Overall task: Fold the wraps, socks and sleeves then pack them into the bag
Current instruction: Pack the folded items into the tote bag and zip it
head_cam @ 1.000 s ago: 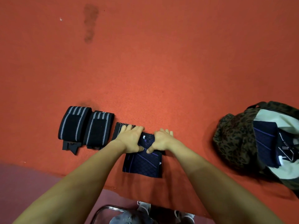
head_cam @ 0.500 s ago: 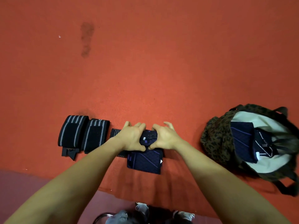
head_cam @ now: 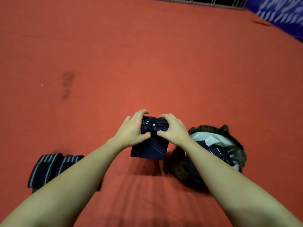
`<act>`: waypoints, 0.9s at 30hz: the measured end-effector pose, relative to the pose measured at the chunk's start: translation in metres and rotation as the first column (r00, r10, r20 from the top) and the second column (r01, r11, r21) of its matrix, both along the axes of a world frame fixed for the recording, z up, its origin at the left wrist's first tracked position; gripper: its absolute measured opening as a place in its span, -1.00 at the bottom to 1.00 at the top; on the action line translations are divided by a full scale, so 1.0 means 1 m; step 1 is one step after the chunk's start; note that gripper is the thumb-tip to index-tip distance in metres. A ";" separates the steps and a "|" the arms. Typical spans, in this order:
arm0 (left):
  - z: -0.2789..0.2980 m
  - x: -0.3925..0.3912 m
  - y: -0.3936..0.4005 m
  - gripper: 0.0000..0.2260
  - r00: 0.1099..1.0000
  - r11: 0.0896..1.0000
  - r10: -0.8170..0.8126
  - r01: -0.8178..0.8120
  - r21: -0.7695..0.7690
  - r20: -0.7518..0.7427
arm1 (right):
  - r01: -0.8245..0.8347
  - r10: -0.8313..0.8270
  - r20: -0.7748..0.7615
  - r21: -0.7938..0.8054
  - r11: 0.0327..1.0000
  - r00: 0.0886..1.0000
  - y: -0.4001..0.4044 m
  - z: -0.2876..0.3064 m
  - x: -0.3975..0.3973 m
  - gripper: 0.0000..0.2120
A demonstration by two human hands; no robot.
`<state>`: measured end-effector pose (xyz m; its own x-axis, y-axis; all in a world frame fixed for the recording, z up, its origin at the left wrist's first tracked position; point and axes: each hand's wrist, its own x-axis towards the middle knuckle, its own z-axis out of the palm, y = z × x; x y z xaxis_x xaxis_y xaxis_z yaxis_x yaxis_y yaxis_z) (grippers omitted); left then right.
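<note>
A folded dark navy sleeve (head_cam: 151, 147) with thin purple lines hangs in the air above the red floor. My left hand (head_cam: 132, 130) and my right hand (head_cam: 173, 128) both grip its top fold, thumbs in front and fingers curled over the back. It hangs just left of the open leopard-print bag (head_cam: 179, 167), whose pale lining shows other dark folded items (head_cam: 218, 152) inside. Two black wraps with grey stripes (head_cam: 49, 167) lie side by side on the floor at the lower left, partly hidden by my left forearm.
The red carpet floor (head_cam: 147, 63) stretches far ahead. A dark stain (head_cam: 67, 84) marks it at the left. A blue banner (head_cam: 282, 15) and a metal rail (head_cam: 205, 0) stand at the far top right.
Both hands have lifted the folded sleeve off the floor and carried it right toward the bag. The view has tilted up, showing more floor ahead.
</note>
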<state>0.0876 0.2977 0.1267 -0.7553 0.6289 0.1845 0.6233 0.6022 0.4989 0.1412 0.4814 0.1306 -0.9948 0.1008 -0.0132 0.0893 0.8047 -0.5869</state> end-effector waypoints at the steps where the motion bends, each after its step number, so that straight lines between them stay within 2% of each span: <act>1: 0.007 0.002 0.012 -0.37 1.000 0.999 0.020 -0.021 0.047 0.018 | 0.039 -0.040 -0.032 -0.033 0.999 0.999 0.011 0.006 0.003 -0.42; 6: 0.032 0.027 0.082 -0.44 0.976 0.958 0.114 -0.157 0.239 0.186 | 0.161 -0.190 -0.108 -0.234 0.959 0.976 0.078 0.027 0.024 -0.50; 10: 0.031 0.059 0.150 -0.58 0.920 0.925 0.156 -0.264 0.275 0.359 | 0.206 -0.228 -0.066 -0.245 0.947 0.971 0.138 0.029 0.050 -0.58; 16: -0.001 0.103 0.234 -0.69 0.815 0.894 0.184 -0.371 0.251 0.549 | 0.201 -0.198 0.038 -0.159 0.967 0.980 0.219 0.002 0.088 -0.64; 21: -0.031 0.129 0.276 -0.72 0.743 0.870 0.250 -0.454 0.193 0.620 | 0.254 -0.246 0.066 -0.217 0.942 0.967 0.253 -0.026 0.105 -0.63; 25: -0.050 0.129 0.294 -0.73 0.748 0.893 0.289 -0.435 0.113 0.598 | 0.305 -0.290 0.100 -0.201 0.931 0.952 0.262 -0.047 0.111 -0.62; 27: -0.058 0.127 0.301 -0.74 0.759 0.918 0.282 -0.392 0.066 0.587 | 0.315 -0.302 0.112 -0.141 0.938 0.947 0.267 -0.056 0.111 -0.63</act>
